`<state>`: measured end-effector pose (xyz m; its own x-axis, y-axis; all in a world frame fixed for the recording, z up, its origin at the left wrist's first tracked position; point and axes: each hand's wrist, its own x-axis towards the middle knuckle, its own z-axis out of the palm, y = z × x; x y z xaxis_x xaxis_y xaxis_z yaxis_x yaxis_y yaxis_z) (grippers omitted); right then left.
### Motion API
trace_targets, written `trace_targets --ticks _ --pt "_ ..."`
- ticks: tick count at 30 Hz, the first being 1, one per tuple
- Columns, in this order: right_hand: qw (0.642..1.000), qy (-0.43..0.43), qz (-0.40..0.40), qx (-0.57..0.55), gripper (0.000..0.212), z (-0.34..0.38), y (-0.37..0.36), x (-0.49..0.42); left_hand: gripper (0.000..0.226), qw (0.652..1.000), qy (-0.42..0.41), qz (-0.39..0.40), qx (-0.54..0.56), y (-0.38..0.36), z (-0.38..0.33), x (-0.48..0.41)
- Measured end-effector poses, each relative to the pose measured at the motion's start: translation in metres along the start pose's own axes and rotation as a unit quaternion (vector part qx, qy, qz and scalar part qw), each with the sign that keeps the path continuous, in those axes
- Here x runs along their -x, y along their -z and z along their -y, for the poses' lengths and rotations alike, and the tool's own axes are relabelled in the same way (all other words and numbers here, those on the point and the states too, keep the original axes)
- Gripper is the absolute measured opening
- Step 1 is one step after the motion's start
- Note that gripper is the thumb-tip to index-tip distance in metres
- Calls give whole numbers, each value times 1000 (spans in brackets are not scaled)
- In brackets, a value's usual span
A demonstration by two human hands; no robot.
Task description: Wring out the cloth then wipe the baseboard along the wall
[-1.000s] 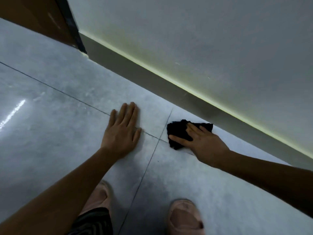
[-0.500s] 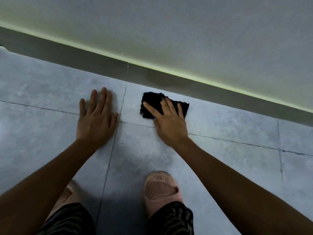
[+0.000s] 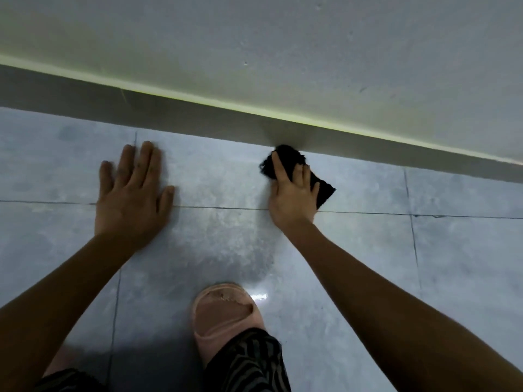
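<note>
Black cloth [image 3: 322, 190] was seen pressed flat against the tiled floor [image 3: 368, 264] beneath the right hand [image 3: 293, 198], with its far corner touching the foot of the grey baseboard [image 3: 169, 116] and its near corner lying just beyond a dark grout line [image 3: 226, 208]. The cloth was not gripped in a closed fist; it was held down by spread fingers [image 3: 278, 165] and the palm, the fingers being laid open across its top. The left hand [image 3: 131, 199] was planted flat on the floor well apart from the cloth, its fingers extended and slightly parted, nothing being held in it. The same grout line was crossed by both hands, the fingertips being pointed toward the baseboard. The baseboard was seen running along the far edge of the floor, from the left side down toward the right, and above it a thin yellow-green strip [image 3: 254, 111] was visible at the base of the pale wall [image 3: 311, 52]. A pink slipper [image 3: 226, 315] was seen on the floor between the two forearms, near the lower edge, with striped dark fabric [image 3: 249, 363] lying over its near part. A small bright glint of reflected light was noted on the tile just beside the slipper.
</note>
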<state>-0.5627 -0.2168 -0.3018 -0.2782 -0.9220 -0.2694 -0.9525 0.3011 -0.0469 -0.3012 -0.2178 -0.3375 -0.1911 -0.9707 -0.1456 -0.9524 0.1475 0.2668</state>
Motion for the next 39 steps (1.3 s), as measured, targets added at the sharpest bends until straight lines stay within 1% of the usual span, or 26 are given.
trace_targets --ticks 2,4,5,6,8,10,12,14,15,17,19,21,22,23,24,25,26,27,28,29,31,32,34,37,39 --pt "994 110 -2 5 58 24 -3 15 71 1000 -1 1 2 0 0 0" --pt "976 217 6 4 57 45 -7 25 71 1000 -1 -2 6 -1 0 0" --pt "966 258 11 8 57 51 -7 25 71 1000 0 -2 5 -1 0 1" --pt "958 287 16 15 57 53 -5 23 71 1000 -1 -3 6 0 0 1" --pt "949 312 17 35 58 45 -1 13 71 1000 -3 -2 5 1 -1 1" --pt "954 295 11 42 62 27 2 2 72 1000 -2 5 4 3 1 1" --pt "973 228 14 39 63 0 3 -8 72 1000 1 9 5 5 1 2" --pt "986 162 -2 42 60 -30 6 -17 72 1000 0 10 9 4 0 3" --pt "989 139 -13 50 62 -42 9 -21 72 1000 -1 10 12 3 -1 3" --pt "991 120 -30 58 71 -53 15 -27 73 1000 3 11 15 3 -2 1" --pt "994 106 -37 16 74 -47 22 -32 74 999 13 11 28 9 -5 1" --pt "991 94 -38 -81 70 -33 28 -35 72 997 18 2 71 21 -20 2" --pt "985 107 -42 -132 67 -24 31 -33 68 993 31 -5 117 28 -30 2" --pt "976 127 -43 -174 62 -14 34 -28 63 979 60 -2 192 37 -41 0" --pt "966 148 -41 -210 56 -1 39 -22 60 948 109 23 299 49 -51 -3" --pt "954 174 -41 -241 52 15 46 -16 61 884 167 65 431 66 -60 -8" --pt "943 206 -40 -260 49 31 57 -10 63 794 208 102 562 81 -67 -12" --pt "930 246 -41 -269 48 48 74 -5 62 719 223 117 648 98 -69 -16" --pt "921 281 -39 -265 48 66 94 1 60 685 207 119 688 117 -68 -16" --pt "914 314 -34 -255 49 74 117 0 58 684 177 109 700 136 -72 -20" --pt "902 365 -34 -228 48 96 167 3 55 692 126 67 707 177 -75 -24" --pt "896 383 -51 -218 48 113 192 13 51 691 112 38 713 200 -69 -20" --pt "880 413 -82 -220 46 140 242 35 39 685 111 -20 720 248 -61 -14" --pt "849 445 -111 -263 48 176 304 65 28 691 105 -106 707 322 -52 2" --pt "827 454 -101 -317 59 191 343 83 30 684 89 -149 709 370 -47 21"
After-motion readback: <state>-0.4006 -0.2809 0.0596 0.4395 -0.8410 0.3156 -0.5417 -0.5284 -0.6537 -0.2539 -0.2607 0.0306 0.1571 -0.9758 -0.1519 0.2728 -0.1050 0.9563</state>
